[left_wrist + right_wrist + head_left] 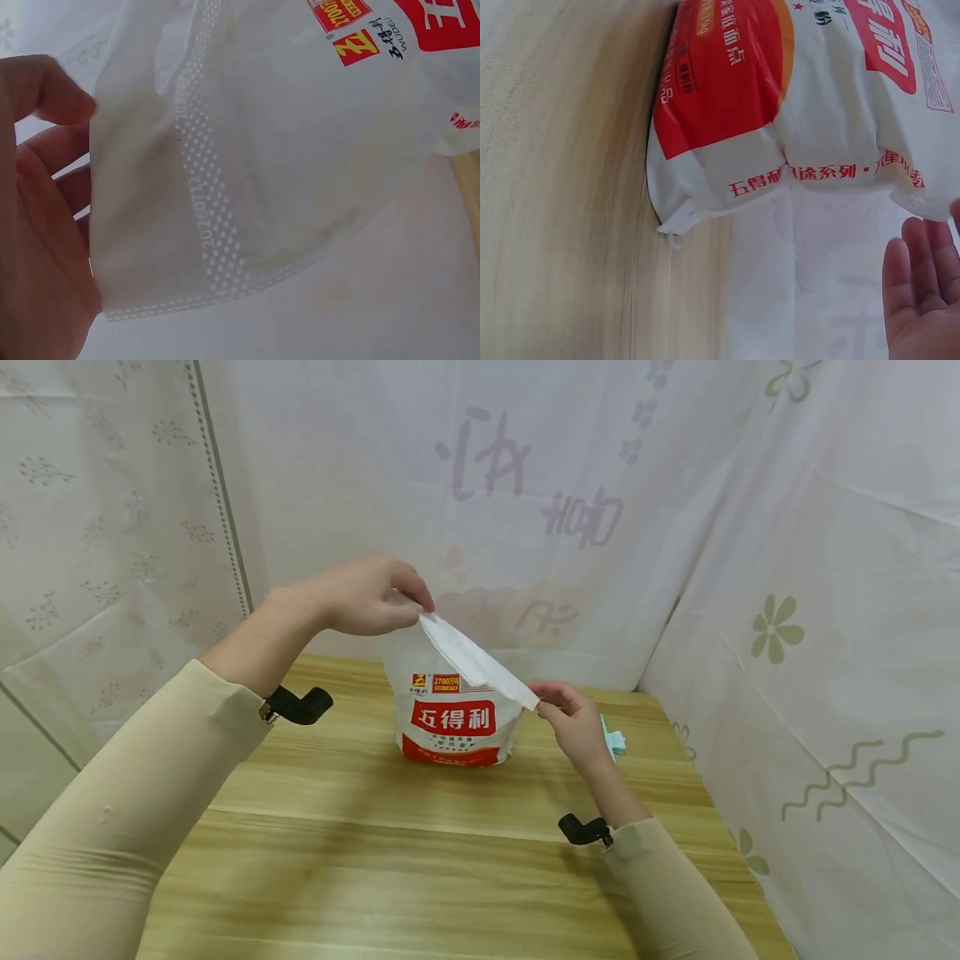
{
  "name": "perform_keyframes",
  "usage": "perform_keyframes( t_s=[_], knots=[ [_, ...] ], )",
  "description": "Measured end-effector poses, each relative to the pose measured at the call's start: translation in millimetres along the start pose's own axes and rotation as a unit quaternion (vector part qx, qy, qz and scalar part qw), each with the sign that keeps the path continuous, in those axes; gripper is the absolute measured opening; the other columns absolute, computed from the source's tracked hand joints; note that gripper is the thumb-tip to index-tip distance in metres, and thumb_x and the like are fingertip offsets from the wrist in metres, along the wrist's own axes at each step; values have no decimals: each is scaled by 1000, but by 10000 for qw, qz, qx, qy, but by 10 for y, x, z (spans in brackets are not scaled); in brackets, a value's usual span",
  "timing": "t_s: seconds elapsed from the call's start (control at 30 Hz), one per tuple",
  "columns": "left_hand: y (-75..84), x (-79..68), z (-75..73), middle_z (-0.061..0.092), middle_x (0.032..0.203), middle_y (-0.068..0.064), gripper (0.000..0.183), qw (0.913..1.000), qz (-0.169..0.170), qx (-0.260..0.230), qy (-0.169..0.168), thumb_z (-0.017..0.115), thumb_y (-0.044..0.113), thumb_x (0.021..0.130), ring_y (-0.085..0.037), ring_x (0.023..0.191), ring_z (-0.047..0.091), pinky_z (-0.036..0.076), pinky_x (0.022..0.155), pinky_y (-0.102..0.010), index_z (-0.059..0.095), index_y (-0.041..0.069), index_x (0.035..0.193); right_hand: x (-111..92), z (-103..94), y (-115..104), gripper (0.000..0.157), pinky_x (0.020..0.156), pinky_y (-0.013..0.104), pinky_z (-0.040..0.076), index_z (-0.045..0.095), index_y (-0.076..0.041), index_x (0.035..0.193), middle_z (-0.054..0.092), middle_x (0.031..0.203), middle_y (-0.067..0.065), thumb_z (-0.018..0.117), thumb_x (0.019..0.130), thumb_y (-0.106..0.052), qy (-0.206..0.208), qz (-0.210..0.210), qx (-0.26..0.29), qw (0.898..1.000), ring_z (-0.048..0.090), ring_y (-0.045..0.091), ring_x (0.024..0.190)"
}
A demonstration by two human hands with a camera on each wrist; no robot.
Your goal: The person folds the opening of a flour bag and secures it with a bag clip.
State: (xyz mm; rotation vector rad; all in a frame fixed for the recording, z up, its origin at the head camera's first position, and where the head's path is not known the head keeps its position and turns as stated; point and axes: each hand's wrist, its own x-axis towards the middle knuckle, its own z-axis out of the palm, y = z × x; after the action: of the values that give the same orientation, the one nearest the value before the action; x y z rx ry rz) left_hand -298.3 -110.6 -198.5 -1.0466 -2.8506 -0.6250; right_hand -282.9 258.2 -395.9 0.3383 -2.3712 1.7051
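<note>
A white and red flour bag point(453, 718) stands upright on the wooden table, its red printed front towards me. My left hand point(367, 597) pinches the raised left end of its top edge. Lower down, the right end of that edge is between the thumb and fingers of my right hand point(573, 722), so the white top band slopes down to the right. In the left wrist view, the bag's flat top strip point(142, 210) shows dotted seams and a stamped date. The right wrist view has the bag's side point(817, 150), with a knotted thread at a bottom corner.
A small teal item point(617, 742) lies on the table point(360, 860) behind my right hand, partly hidden by it. Patterned pale curtains point(555, 460) hang close behind the table and along both sides.
</note>
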Motion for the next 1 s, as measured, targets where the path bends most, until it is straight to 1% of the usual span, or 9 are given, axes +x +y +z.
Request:
perform_keyframes(
  t_s=[0.13,0.17,0.27,0.37,0.43,0.5,0.63,0.8,1.0],
  knots=[
    [19,10,-3,74,135,-9,41,9998,-194,-39,80,49,36,111,-29,121,67,56,106,-50,82,13,120,13,-8,-20,25,94,28,60,69,6,126,74,113,-7,65,109,-12,-6,-49,516,9987,69,11,104],
    [31,25,9,76,131,-9,44,9997,-172,55,141,48,40,114,-28,117,68,56,103,-49,83,13,117,20,-4,-20,26,94,27,60,69,6,124,74,110,-8,66,109,-14,-1,-50,539,9985,68,12,102],
    [78,68,69,76,104,-7,51,9983,-89,440,378,49,47,116,-25,94,67,55,86,-41,81,14,94,36,13,-14,28,91,25,60,69,6,119,73,103,-10,70,109,-20,3,-51,467,9989,67,12,98],
    [139,103,121,60,81,-3,51,9943,-37,893,577,54,49,114,-22,77,56,45,72,-36,67,16,78,45,26,-19,29,89,22,59,70,6,119,72,100,-11,72,108,-21,-21,-42,348,9994,66,11,97],
    [174,125,147,51,74,-1,50,9913,-44,1125,687,58,48,113,-21,72,51,40,67,-35,60,16,74,49,28,-22,29,89,21,59,69,4,119,72,101,-10,73,107,-22,-21,-13,275,9996,65,11,98],
    [202,155,167,48,71,0,49,9890,-47,1264,771,61,47,112,-21,71,50,38,66,-34,58,16,75,54,30,-28,30,89,21,58,69,3,121,71,103,-8,74,107,-23,-24,26,224,9997,65,12,99],
    [229,226,212,54,73,-1,43,9865,-79,1403,837,66,43,110,-22,74,54,39,66,-34,61,14,79,68,39,-28,33,91,21,57,68,-1,126,71,112,-1,75,107,-27,-36,115,103,9999,66,13,103],
    [254,286,238,67,86,-4,34,9849,-326,1578,637,74,42,106,-24,86,60,46,72,-37,66,14,89,83,43,-38,39,93,20,57,70,-5,134,72,125,6,76,106,-32,-107,194,-131,9997,67,13,109],
    [241,313,257,81,112,-8,29,9824,-258,1799,430,74,37,107,-29,104,72,59,92,-48,79,11,118,108,42,-48,37,93,20,58,75,-7,134,73,128,13,76,106,-31,-180,78,-197,9996,69,11,109]
  ],
)
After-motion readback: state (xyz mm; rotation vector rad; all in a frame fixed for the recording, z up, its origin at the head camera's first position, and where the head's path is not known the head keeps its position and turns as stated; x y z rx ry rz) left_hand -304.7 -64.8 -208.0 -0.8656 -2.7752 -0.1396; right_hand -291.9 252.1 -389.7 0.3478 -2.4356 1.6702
